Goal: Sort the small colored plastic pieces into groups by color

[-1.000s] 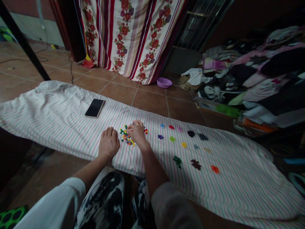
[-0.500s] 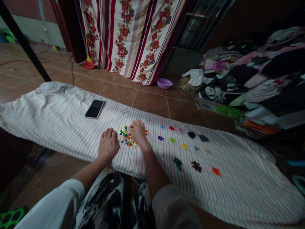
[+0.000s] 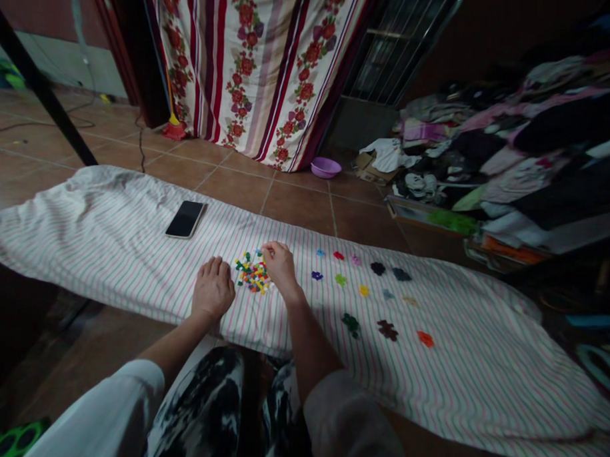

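Observation:
A mixed pile of small coloured pieces (image 3: 254, 275), in yellow, orange, green, white and other colours, lies on the striped cloth (image 3: 460, 374). My right hand (image 3: 280, 264) is at the pile's far right edge, thumb and fingertips pinched together. Whatever is between them is too small to make out. Just left of the pile my left hand (image 3: 213, 288) rests palm down on the cloth, fingers stretched out and holding nothing. To the right, small single-colour heaps lie in rough rows, among them a dark green heap (image 3: 351, 325), a brown heap (image 3: 387, 330) and an orange heap (image 3: 425, 339).
A phone (image 3: 185, 219) lies on the cloth beyond my left hand. Past the far edge, a purple basin (image 3: 326, 167) stands on the tiled floor by a floral curtain (image 3: 270, 74). Clothes (image 3: 518, 142) are piled at the right. A black pole (image 3: 44, 89) slants at the left.
My right hand has shifted slightly over the pile, still pinched, uncovering some pieces at its near right side. My left hand stays put on the cloth. The whole view has moved a little.

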The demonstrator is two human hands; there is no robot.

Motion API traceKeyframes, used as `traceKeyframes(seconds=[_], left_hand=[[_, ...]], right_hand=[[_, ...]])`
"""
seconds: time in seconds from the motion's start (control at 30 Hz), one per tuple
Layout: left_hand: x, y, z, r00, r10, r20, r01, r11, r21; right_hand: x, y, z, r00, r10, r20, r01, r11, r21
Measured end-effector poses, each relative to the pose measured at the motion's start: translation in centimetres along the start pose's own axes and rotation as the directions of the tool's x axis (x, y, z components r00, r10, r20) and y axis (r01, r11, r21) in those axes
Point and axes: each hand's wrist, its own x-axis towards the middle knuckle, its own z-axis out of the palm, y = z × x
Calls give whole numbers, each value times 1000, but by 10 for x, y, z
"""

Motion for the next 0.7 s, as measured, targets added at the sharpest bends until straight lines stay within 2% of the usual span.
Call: traceKeyframes(seconds=[0.1,0.17,0.27,0.37,0.47,0.57,0.63,0.7], left_hand=[[0,-1,1,1000,5,-9,-5,1000,8],[0,-1,1,1000,8,-10,-8,1000,8],[0,0,1,1000,6,-7,-6,1000,7],[-1,-1,1,1000,10,-7,-10,1000,24],[-1,-1,2,1000,22,-14,-22,999,45],[-1,-1,3,999,25,-22,-24,998,56],[-1,-1,3,999,23,-25,-22,998,60],[-2,-1,3,999,26,-32,-24,998,63]], right_hand=[[2,2,1,999,34,-15,-32,994,108],[3,3,2,997,81,-13,-75,965,253],[4,3,2,986,164,28,-156,848,506],[4,2,-4,974,220,51,-196,711,676],[5,-1,-11,960,272,71,-229,610,758],[5,-1,-17,942,325,89,-265,550,792],[6,2,-19,934,348,79,-268,539,798],[10,9,-23,934,356,43,-254,571,780]])
